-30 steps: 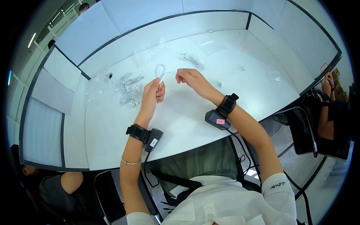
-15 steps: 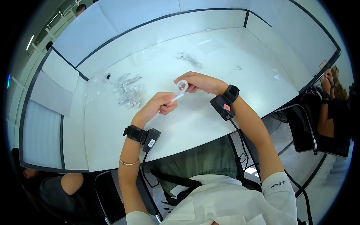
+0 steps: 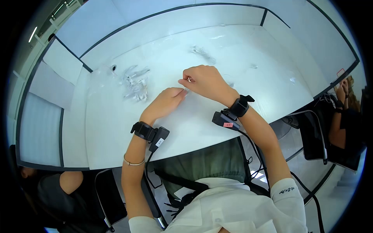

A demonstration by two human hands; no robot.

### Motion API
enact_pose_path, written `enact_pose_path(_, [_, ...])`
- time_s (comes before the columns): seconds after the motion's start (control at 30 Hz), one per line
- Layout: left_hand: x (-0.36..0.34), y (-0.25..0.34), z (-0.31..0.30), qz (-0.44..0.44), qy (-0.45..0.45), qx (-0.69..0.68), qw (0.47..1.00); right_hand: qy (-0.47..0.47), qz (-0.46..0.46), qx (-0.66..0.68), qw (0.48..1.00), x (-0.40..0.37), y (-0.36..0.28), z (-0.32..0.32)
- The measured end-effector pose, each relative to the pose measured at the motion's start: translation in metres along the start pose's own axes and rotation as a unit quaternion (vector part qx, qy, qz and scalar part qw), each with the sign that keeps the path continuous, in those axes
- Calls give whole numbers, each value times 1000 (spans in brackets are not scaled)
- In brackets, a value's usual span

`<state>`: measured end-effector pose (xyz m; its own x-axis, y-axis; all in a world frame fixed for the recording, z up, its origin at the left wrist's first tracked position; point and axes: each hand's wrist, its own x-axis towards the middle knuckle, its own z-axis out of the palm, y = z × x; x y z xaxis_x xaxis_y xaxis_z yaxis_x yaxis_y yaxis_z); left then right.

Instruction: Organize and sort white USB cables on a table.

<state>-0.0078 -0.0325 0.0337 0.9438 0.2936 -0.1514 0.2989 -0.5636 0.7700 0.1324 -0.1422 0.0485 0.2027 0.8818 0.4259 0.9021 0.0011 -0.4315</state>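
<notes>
Over the middle of the white table [image 3: 217, 120], my two hands nearly meet. My right hand [image 3: 208, 80] is closed, back upward, around a white cable [image 3: 189, 79], of which only a little shows between the fingers. My left hand [image 3: 165, 103] is also closed, with its fingertips just below the right hand's. A small pale, shiny bit shows at the left fingertips; it looks like part of the same cable, but most of it is hidden by the fingers.
Small clear bags with white contents [image 3: 136, 84] lie in a pile on the left. Farther back is a bundle of white cable [image 3: 204, 54]. Low partition walls [image 3: 186, 20] edge the table. A co-worker's hands [image 3: 342, 92] show at far right.
My right hand has rolled over so its back faces up, and the white cable loop that showed between my hands is now mostly hidden. My left hand has turned palm-down.
</notes>
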Motion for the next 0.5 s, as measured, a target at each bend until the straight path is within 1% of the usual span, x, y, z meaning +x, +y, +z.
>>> enact_pose_path(0.1, [7, -11, 2, 7, 45, -28, 999, 35, -37, -19, 999, -1, 1, -1])
enact_pose_path(0.13, [8, -13, 2, -4, 52, -70, 996, 45, -50, -10, 998, -2, 2, -1])
enact_pose_path(0.23, [7, -10, -6, -32, 16, -195, 980, 54, -31, 26, 998, -2, -5, -7])
enact_pose_path(0.33, [5, 1, -7, -26, 17, -310, 950, 58, -9, 62, 996, -2, -8, -12])
enact_pose_path(0.5, [3, 1, -10, 11, 22, -396, 918, 65, -5, 90, 994, -2, -9, -14])
